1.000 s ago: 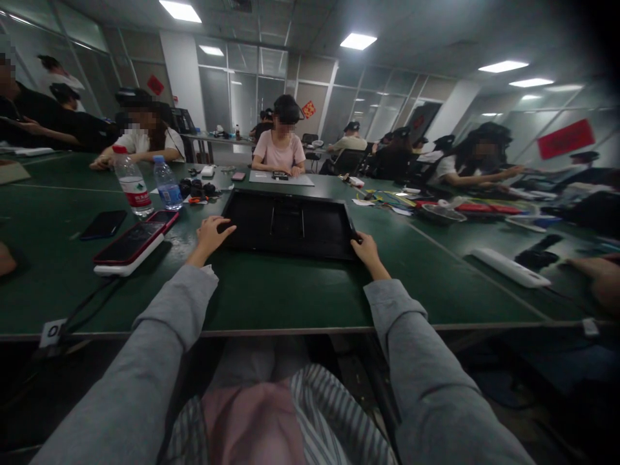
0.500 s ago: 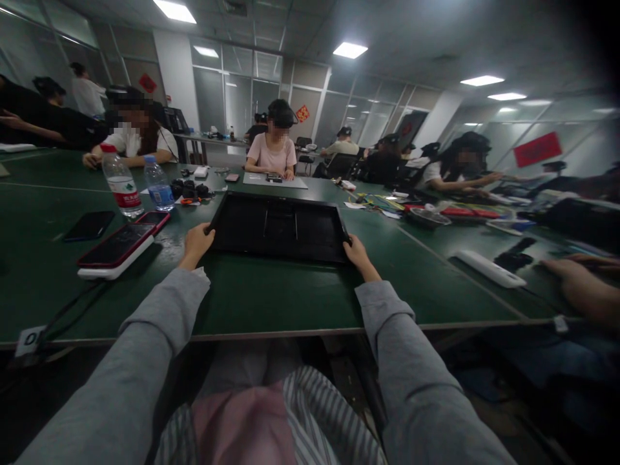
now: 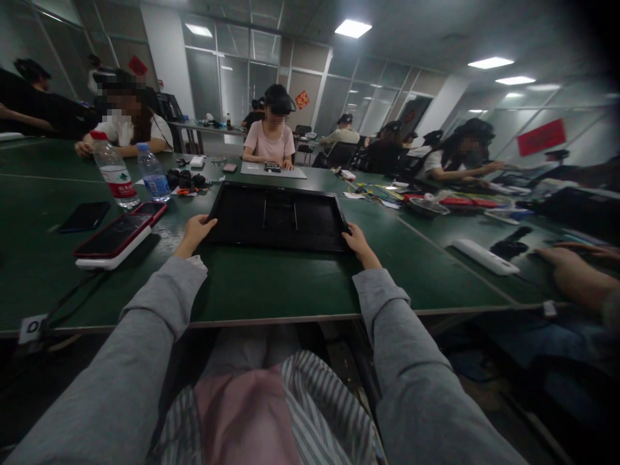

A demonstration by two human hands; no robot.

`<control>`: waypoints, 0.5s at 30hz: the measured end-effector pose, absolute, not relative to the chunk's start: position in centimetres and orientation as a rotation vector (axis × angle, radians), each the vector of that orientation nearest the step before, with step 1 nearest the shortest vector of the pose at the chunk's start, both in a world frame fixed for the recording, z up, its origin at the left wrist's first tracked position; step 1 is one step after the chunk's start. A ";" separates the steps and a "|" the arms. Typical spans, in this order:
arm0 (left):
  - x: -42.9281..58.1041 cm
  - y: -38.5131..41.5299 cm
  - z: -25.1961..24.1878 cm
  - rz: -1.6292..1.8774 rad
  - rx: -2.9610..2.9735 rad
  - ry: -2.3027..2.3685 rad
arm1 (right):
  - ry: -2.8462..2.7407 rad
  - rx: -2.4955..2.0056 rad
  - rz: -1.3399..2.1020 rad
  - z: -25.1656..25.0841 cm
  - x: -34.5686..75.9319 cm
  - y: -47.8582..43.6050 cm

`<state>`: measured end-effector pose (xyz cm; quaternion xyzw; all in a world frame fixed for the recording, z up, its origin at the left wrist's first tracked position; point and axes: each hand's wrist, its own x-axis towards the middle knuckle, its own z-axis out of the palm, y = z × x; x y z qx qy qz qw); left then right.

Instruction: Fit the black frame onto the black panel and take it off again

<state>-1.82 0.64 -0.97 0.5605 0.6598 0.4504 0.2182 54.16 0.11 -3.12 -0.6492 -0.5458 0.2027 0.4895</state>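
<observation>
A shallow black rectangular tray (image 3: 310,241) with a raised rim lies in front of me over the green table (image 3: 271,284). My left hand (image 3: 197,231) grips its left edge, thumb on the rim. On the opposite side, my right hand (image 3: 356,240) is closed round the right edge. Inside the tray, two thin pale lines run across the dark bottom. The fingers beneath the rim are mostly hidden. Whether the tray rests on the table or is slightly raised I cannot tell.
Left of the tray stand a red-capped bottle (image 3: 116,173) and a blue-capped bottle (image 3: 154,175). Nearer lie a red-edged phone (image 3: 113,234) on a white power strip and a dark phone (image 3: 84,217). At right are another white strip (image 3: 484,257) and a co-worker's hand (image 3: 576,271).
The whole view has shifted slightly, so the table sits a little higher in it. Both hands keep their hold on the tray, with no clear movement of it against the table.
</observation>
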 end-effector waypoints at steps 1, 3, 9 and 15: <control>-1.7 0.6 -1.0 1.245 1.573 1.856 | -1.334 -1.574 0.474 -3.2 54.2 0.1; -1.6 0.5 -1.2 1.242 1.608 1.900 | -1.357 -1.578 0.381 -3.3 54.1 0.0; -1.3 0.4 -0.9 1.247 1.499 1.889 | -1.394 -1.551 0.302 -2.9 53.7 -0.4; -1.6 -0.5 0.4 1.257 1.438 1.852 | -1.207 -1.559 0.722 -2.4 55.8 -1.0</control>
